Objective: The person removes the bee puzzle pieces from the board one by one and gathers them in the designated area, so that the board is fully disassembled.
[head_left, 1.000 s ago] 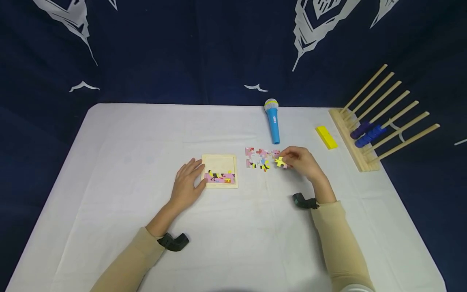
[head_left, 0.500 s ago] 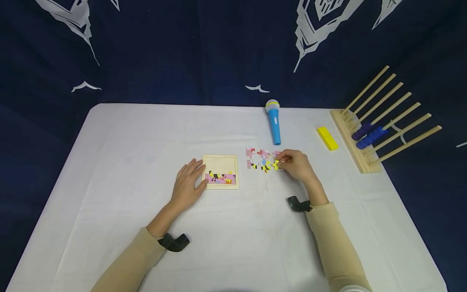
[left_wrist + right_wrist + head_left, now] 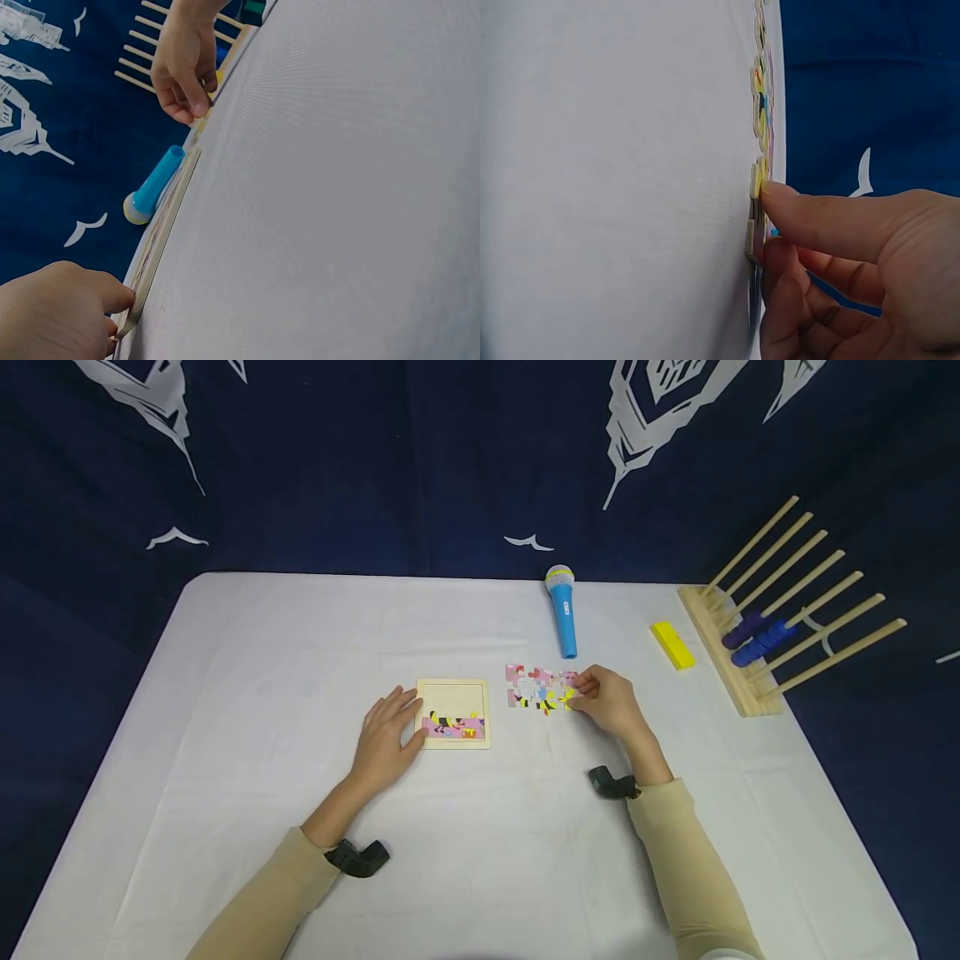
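Note:
A square wooden puzzle tray [image 3: 452, 697] lies on the white table, its lower part filled with pink and yellow picture pieces. My left hand [image 3: 386, 735] rests along the tray's left edge, fingers extended and thumb at the lower corner. To the tray's right, several loose puzzle pieces [image 3: 538, 677] lie in two rows. My right hand [image 3: 611, 700] is at the right end of these rows. In the right wrist view, its thumb and fingers pinch a yellow puzzle piece [image 3: 755, 181] low at the tabletop, partly hidden by the thumb.
A blue toy microphone [image 3: 562, 614] lies behind the loose pieces. Farther right are a yellow block [image 3: 672, 645] and a wooden peg rack [image 3: 723, 652] with blue and purple beads. A dark blue patterned cloth [image 3: 337, 468] hangs behind the white table [image 3: 262, 635].
My right hand has moved slightly left with the yellow puzzle piece, bringing it in among the loose pieces at the lower right of the rows. My left hand stays on the tray.

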Tool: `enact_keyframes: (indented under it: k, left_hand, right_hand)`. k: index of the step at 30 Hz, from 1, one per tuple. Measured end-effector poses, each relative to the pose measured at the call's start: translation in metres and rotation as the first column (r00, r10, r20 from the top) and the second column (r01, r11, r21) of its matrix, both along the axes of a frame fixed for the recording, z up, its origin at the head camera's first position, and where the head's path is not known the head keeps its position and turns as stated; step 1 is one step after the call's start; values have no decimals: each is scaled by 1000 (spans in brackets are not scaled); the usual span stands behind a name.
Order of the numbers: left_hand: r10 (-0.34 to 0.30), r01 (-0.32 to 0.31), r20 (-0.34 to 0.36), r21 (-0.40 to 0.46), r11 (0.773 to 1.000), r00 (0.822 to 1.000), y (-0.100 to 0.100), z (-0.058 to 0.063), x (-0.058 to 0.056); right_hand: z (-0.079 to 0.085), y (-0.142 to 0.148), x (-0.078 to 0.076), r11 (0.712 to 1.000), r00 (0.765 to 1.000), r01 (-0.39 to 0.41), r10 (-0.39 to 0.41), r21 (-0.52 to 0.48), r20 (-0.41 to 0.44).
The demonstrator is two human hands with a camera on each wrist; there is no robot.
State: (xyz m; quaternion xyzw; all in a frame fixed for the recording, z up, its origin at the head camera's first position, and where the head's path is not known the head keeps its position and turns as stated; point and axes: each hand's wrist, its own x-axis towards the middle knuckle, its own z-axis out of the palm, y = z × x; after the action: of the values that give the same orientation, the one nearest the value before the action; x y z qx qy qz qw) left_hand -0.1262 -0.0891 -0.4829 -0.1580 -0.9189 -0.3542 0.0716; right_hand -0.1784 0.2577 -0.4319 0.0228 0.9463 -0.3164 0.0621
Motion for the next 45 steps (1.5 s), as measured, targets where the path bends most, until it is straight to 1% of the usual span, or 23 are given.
enact_keyframes:
  k: [6, 12, 16, 18, 21, 24, 26, 29, 32, 36, 39, 41, 45]
  left_hand:
    - [2, -2, 3, 5, 1000, 1000, 0, 1, 1]
    - [2, -2, 5, 7, 1000, 1000, 0, 0, 1]
    - [0, 0, 1, 7, 1000, 1000, 0, -1, 0]
    - [-2, 2, -2, 7, 1000, 1000, -1, -1, 0]
    - [-4, 4, -1, 8, 1000, 1000, -1, -1, 0]
    - [-6, 6, 1, 14, 1000, 1000, 0, -1, 0]
    - [-8, 8, 3, 19, 1000, 1000, -1, 0, 0]
    - [-17, 17, 2, 15, 1000, 1000, -1, 1, 1]
    - [-29, 29, -8, -7, 1000, 1000, -2, 2, 1]
    - [-42, 41, -19, -41, 998, 999, -4, 2, 1]
    - [-53, 52, -17, -50, 997, 998, -5, 1, 0]
    - [-62, 62, -15, -52, 997, 998, -6, 1, 0]
    - [-76, 74, -18, -67, 995, 997, -8, 1, 1]
  right_hand:
    - [3, 3, 3, 999, 999, 34, -34, -1, -32]
    - [7, 4, 5, 998, 995, 56, -58, -31, -76]
    - [10, -3, 6, 992, 993, 80, -88, -98, -83]
    - [12, -10, 7, 986, 992, 94, -105, -140, -72]
    - [15, -23, 9, 977, 992, 84, -100, -196, -73]
    - [17, -41, 12, 968, 994, 36, -60, -250, -86]
    - [18, -56, 14, 959, 995, -10, -19, -283, -100]
    - [20, -81, 18, 943, 995, -68, 40, -326, -92]
    - [21, -105, 22, 924, 991, -130, 107, -360, -84]
    - [19, -134, 27, 905, 974, -224, 204, -362, -93]
    - [15, -150, 30, 898, 961, -278, 259, -342, -102]
    - [12, -158, 31, 896, 954, -301, 281, -326, -106]
    - [6, -170, 32, 901, 949, -316, 292, -297, -123]
